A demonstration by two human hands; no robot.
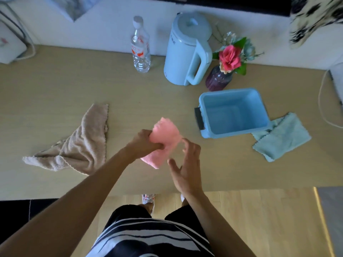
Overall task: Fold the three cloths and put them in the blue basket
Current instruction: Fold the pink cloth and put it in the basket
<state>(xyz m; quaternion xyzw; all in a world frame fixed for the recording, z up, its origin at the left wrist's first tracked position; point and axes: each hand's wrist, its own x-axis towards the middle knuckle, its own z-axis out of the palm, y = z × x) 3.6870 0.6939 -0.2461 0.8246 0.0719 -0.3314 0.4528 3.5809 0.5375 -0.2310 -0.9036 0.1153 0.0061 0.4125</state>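
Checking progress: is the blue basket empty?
Empty. The blue basket shows a bare floor; the left hand grips the pink cloth outside it.

Pink cloth (165,131) folded, beige cloth (85,145) crumpled, green cloth (282,139) seemingly folded beside basket (235,133).

No legible text: bottle label (140,50) and kettle marking (173,41) too blurred.
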